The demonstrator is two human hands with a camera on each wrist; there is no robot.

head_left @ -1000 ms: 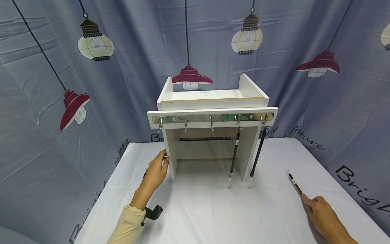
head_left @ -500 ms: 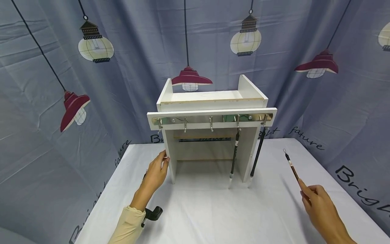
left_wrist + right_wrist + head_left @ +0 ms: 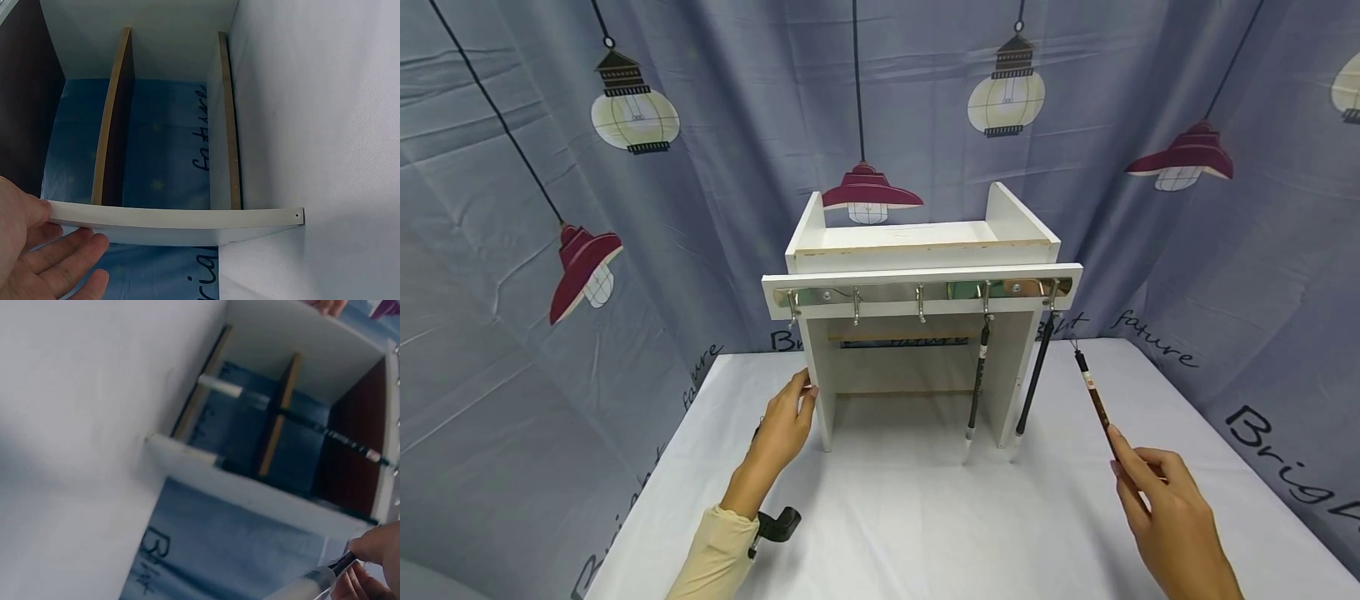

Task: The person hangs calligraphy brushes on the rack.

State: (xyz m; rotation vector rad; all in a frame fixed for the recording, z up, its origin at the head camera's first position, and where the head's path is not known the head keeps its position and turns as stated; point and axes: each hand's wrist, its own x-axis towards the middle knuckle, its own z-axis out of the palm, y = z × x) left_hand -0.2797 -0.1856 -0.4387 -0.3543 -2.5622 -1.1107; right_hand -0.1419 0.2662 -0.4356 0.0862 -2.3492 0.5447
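Note:
A white wooden rack with a row of metal hooks stands on the table. My left hand holds its left side panel; in the left wrist view, the thumb and fingers lie on opposite sides of the panel. My right hand grips a dark calligraphy brush, loop end up, right of the rack and apart from it. The brush's clear cap shows in the right wrist view. One calligraphy brush hangs from the fourth hook, another brush from the rightmost.
A white cloth covers the table. Behind it hangs a blue-grey curtain printed with lamps. A black device is strapped at my left wrist. The three left hooks bear nothing.
My right hand has lifted the brush off the table and brought it leftward, toward the rack, tilting it more upright. My left hand stays at the side panel.

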